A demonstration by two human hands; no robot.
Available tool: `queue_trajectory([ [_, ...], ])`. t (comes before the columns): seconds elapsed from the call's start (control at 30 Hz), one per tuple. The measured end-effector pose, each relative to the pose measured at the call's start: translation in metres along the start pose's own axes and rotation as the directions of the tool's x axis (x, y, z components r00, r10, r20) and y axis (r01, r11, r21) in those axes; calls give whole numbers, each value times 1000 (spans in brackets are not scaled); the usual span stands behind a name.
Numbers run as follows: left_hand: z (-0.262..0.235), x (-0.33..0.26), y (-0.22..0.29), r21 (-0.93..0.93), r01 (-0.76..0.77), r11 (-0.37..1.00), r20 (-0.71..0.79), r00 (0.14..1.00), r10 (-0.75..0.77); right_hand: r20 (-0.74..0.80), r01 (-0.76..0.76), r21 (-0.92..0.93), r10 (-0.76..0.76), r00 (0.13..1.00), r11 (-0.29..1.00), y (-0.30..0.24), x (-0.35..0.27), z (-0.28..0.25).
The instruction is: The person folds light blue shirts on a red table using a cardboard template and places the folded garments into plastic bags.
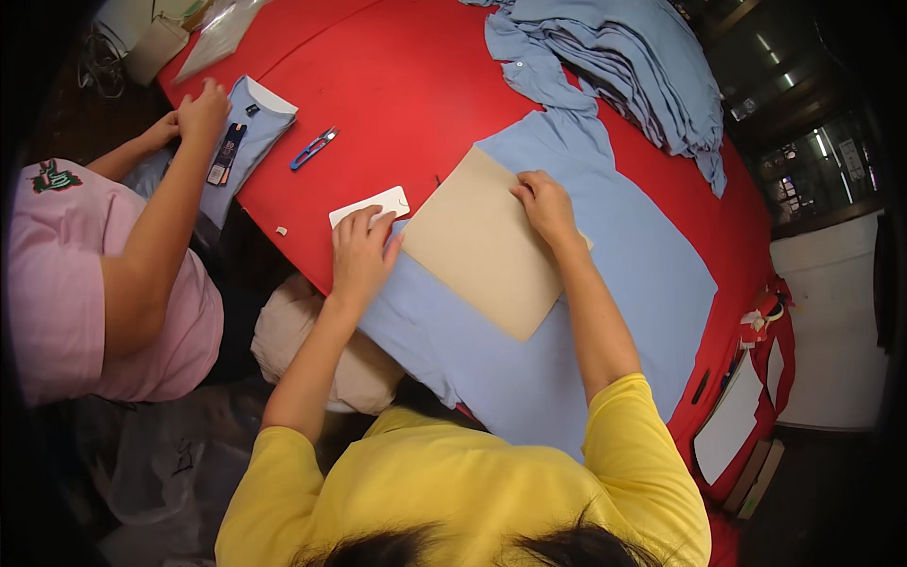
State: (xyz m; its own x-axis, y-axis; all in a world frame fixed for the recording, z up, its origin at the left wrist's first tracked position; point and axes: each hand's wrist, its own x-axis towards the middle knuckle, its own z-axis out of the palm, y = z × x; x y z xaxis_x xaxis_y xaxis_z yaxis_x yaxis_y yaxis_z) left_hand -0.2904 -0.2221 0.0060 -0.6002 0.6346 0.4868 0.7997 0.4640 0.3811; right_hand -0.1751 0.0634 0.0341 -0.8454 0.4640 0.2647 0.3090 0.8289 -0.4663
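1. The right hand (pixel 546 210) is laid flat, fingers spread, on the far corner of a tan cardboard sheet (pixel 482 248); nothing is gripped.
2. The left hand (pixel 361 251) is pressed open beside the cardboard's left edge, on the light blue shirt (pixel 614 283), its fingertips touching a small white card (pixel 370 205).
3. The stiff rectangular cardboard lies tilted on the soft shirt, which is spread across the red table (pixel 397 85).
4. Blue thread snips (pixel 313 148) lie well apart to the left; a heap of blue shirts (pixel 624 57) is piled at the far edge.
5. A co-worker's hand (pixel 202 111) rests on a folded shirt (pixel 244 132) at the left rim.
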Motion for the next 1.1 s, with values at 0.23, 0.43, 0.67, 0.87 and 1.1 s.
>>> queue_trajectory([
  [0.23, 23, 17, 67, -126, -202, 971, 125, 968, 218, -84, 29, -84, -36, 996, 996, 15, 10, 10],
  [0.43, 57, 27, 88, -97, -147, 984, 177, 971, 162, -76, -8, -90, 1, 997, 996, 12, 8, 15],
  [0.67, 67, 24, 88, -24, -116, 993, 221, 968, 118, -480, -404, -433, 174, 860, 806, 80, 55, -16],
  [0.87, 67, 32, 98, -38, -108, 993, 229, 967, 113, -43, -211, 5, 211, 977, 978, 91, 62, -66],
  [1.1, 86, 15, 75, 159, -215, 963, 341, 928, 151, -62, 61, 205, -49, 997, 977, -2, 12, -53],
])
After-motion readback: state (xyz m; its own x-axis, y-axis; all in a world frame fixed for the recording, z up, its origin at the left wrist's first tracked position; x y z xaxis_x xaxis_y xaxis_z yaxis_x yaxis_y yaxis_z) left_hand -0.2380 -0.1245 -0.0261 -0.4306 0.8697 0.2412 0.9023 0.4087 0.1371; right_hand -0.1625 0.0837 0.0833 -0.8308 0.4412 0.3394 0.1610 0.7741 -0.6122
